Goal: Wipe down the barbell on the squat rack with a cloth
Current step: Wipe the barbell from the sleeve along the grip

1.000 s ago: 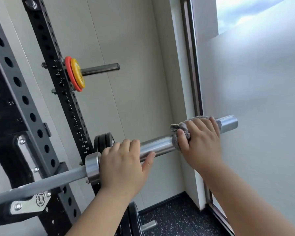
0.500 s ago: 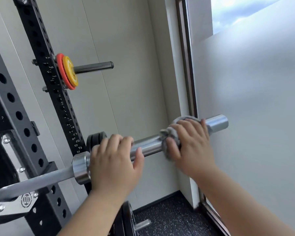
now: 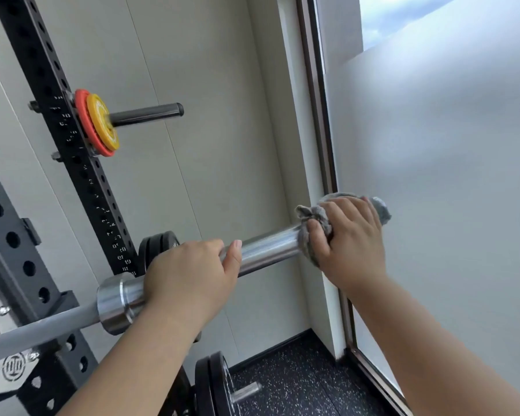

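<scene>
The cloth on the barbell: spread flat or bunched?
Bunched. The cloth is crumpled round the end of the barbell, gripped by the right hand.

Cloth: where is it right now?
In the head view, right of centre: the cloth is wrapped round the outer end of the barbell, gripped by the right hand, beside the frosted window.

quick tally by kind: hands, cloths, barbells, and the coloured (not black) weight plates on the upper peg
hands: 2, the left hand and the right hand
cloths: 1, the grey cloth
barbells: 1, the chrome steel barbell
coloured plates: 2, the red round weight plate and the yellow round weight plate
total: 6
</scene>
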Demonstrator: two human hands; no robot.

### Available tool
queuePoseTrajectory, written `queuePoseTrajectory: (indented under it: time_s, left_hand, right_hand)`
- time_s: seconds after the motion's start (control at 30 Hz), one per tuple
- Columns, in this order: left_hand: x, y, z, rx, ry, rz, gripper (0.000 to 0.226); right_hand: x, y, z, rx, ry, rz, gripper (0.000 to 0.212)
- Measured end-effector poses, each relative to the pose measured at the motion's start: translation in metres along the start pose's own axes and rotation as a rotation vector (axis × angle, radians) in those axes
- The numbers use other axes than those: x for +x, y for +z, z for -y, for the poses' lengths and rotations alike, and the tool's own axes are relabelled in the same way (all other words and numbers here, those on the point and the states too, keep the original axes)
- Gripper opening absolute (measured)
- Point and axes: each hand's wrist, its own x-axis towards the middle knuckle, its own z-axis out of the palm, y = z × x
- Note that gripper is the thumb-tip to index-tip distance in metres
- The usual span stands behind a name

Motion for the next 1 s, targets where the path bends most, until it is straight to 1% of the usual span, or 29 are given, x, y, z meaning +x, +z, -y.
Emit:
queuePoseTrajectory:
  time_s: [0.07,0.13,0.17,0.23,0.3,0.4,0.47,0.53,0.6,0.63,0.67,0.73,0.8,0.83,0.93,0.97,1.0]
  left_hand:
    - [-0.001,0.001,-0.002,0.035,0.006,-0.017,0.060]
    - [-0.002,0.002,-0.003,0.073,0.008,-0.018,0.058]
    - [-0.002,0.004,-0.003,0.080,0.009,-0.016,0.057]
    - [-0.002,0.005,-0.002,0.069,0.014,-0.018,0.055]
    - [-0.001,0.006,-0.003,0.035,0.009,-0.029,0.055]
    - [0.010,0.006,-0.011,-0.018,0.047,-0.019,0.059]
    - [0.018,0.007,-0.023,-0.023,0.087,0.004,0.059]
    - [0.024,0.010,-0.033,0.013,0.112,0.019,0.058]
    - [0.024,0.012,-0.039,0.072,0.113,0.034,0.058]
    - [0.023,0.013,-0.040,0.091,0.107,0.044,0.058]
    - [0.023,0.012,-0.040,0.101,0.103,0.053,0.058]
    - [0.026,0.010,-0.040,0.087,0.102,0.075,0.060]
    - [0.032,0.006,-0.037,0.023,0.092,0.132,0.064]
    - [0.038,0.004,-0.036,-0.024,0.078,0.191,0.065]
    - [0.057,-0.001,-0.033,-0.181,0.017,0.463,0.068]
    - [0.063,0.001,-0.033,-0.244,0.003,0.516,0.065]
    - [0.068,0.003,-0.033,-0.284,0.005,0.518,0.061]
  right_hand:
    - [0.006,0.000,-0.011,0.007,0.121,-0.047,0.026]
    - [0.009,0.001,-0.007,0.020,0.175,-0.049,0.025]
    - [0.007,0.003,-0.002,0.026,0.148,-0.042,0.024]
    - [-0.002,0.005,0.008,0.042,0.012,-0.011,0.024]
    - [-0.011,0.004,0.007,0.066,-0.098,0.012,0.031]
    - [-0.006,0.000,-0.012,0.047,-0.148,-0.002,0.036]
    - [0.000,0.000,-0.028,0.043,-0.087,-0.041,0.034]
    - [0.009,-0.003,-0.043,0.081,0.063,-0.078,0.033]
    - [0.014,-0.004,-0.051,0.161,0.265,-0.072,0.039]
    - [0.014,-0.003,-0.052,0.190,0.336,-0.064,0.044]
    - [0.012,-0.002,-0.048,0.202,0.368,-0.062,0.046]
    - [0.003,0.003,-0.038,0.184,0.332,-0.059,0.045]
    - [-0.007,0.007,-0.029,0.120,0.232,-0.033,0.045]
    - [-0.012,0.008,-0.027,0.087,0.192,-0.019,0.046]
    - [-0.026,0.007,-0.013,0.037,0.093,0.013,0.048]
    - [-0.031,0.007,-0.007,0.030,0.036,0.033,0.050]
    - [-0.034,0.007,-0.002,0.025,-0.023,0.055,0.051]
